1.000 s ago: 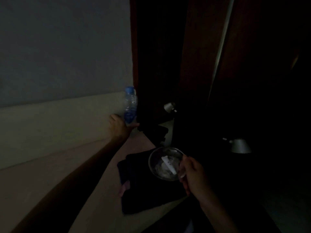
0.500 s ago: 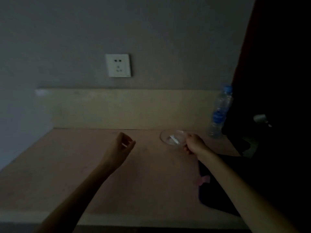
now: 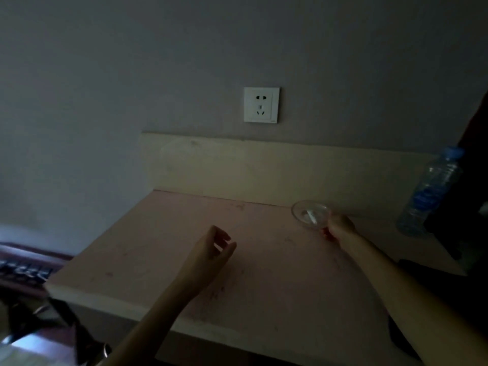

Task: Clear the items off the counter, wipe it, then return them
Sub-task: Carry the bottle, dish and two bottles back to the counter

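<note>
The room is dim. A pale pinkish counter (image 3: 163,249) runs along the wall. My right hand (image 3: 339,228) grips the near rim of a clear glass dish (image 3: 307,213) at the back right of the counter, and the dish seems to rest on the surface. Something small and white lies in the dish. A clear water bottle (image 3: 427,191) with a blue cap and label stands upright at the far right by the backsplash. My left hand (image 3: 211,253) hovers over the middle of the counter, fingers loosely curled and holding nothing.
A white wall socket (image 3: 261,104) sits above the cream backsplash (image 3: 237,167). A dark cloth or mat (image 3: 449,291) lies at the counter's right end, next to dark furniture (image 3: 472,180). Dark, unclear objects (image 3: 31,313) are below the counter's left edge.
My left hand let go of the bottle and drew back over the middle of the counter. My right hand carried the glass dish from above the dark cloth to the back right of the counter.
</note>
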Motion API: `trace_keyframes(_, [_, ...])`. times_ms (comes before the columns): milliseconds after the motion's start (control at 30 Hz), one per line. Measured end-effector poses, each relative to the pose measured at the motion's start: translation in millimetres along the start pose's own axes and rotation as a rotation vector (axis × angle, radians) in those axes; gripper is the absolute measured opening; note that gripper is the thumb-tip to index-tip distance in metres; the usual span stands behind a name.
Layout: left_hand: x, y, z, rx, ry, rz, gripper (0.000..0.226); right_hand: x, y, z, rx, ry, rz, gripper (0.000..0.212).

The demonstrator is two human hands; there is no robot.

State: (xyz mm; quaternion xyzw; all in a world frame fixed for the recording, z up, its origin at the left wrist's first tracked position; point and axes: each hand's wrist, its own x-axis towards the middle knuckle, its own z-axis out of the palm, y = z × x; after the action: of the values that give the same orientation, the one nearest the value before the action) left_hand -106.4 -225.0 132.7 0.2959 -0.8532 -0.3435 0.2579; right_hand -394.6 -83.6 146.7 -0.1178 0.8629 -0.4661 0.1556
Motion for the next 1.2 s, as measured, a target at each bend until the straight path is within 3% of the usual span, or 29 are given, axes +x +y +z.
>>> trace_keyframes(100, [-7.0, -1.8, -0.4, -0.034, -0.008, -0.051, 0.018, -3.0, -1.0, -3.7, -0.093, 0.026, 0.024, 0.058])
trace_keyframes(200, [-15.4, -2.2, -4.2, -0.074, 0.004, -0.078, 0.018, -13.8, -1.5, -11.8, -0.245, 0.195, 0.028, 0.068])
trace_keyframes(267, [-24.4, -2.6, -8.8, -0.088, 0.036, -0.088, 0.018, -37.6, -2.7, -14.6, -0.276, 0.223, -0.046, 0.069])
trace_keyframes(400, [-59.4, -5.6, -19.0, -0.217, 0.154, -0.075, 0.012, -105.9, -7.2, 9.6, -0.17, -0.022, -0.289, 0.046])
trace_keyframes(467, [-95.7, -8.2, -24.1, -0.301, 0.268, -0.078, 0.015, -150.7, -7.3, 35.0, -0.064, -0.214, -0.411, 0.034])
trace_keyframes(567, [-171.9, -13.9, -27.4, -0.406, 0.462, -0.164, 0.011, -228.3, -0.4, 63.7, 0.083, -0.569, -0.509, 0.033])
trace_keyframes(700, [-300.9, -57.1, -17.1, -0.363, 0.625, -0.51, 0.011, -309.0, 56.9, 107.2, 0.198, -1.063, -0.423, 0.033])
trace_keyframes(767, [-372.7, -88.0, -0.9, -0.334, 0.626, -0.744, 0.011, -330.2, 115.3, 146.0, 0.067, -1.196, -0.335, 0.034])
trace_keyframes(867, [-486.0, -130.6, 35.0, -0.397, 0.576, -1.181, 0.015, -351.7, 223.7, 201.9, -0.322, -1.342, -0.148, 0.036])
trace_keyframes(933, [-565.6, -148.4, 65.0, -0.514, 0.599, -1.466, 0.017, -354.8, 296.7, 218.5, -0.552, -1.349, -0.008, 0.035])
trace_keyframes(1067, [-695.2, -148.8, 128.4, -0.724, 0.808, -1.921, 0.025, -347.2, 396.2, 209.3, -0.841, -1.274, 0.234, 0.041])
trace_keyframes(1200, [-740.3, -168.4, 144.3, -0.841, 0.834, -2.05, 0.036, -352.2, 400.6, 253.4, -0.957, -1.193, 0.264, 0.037])
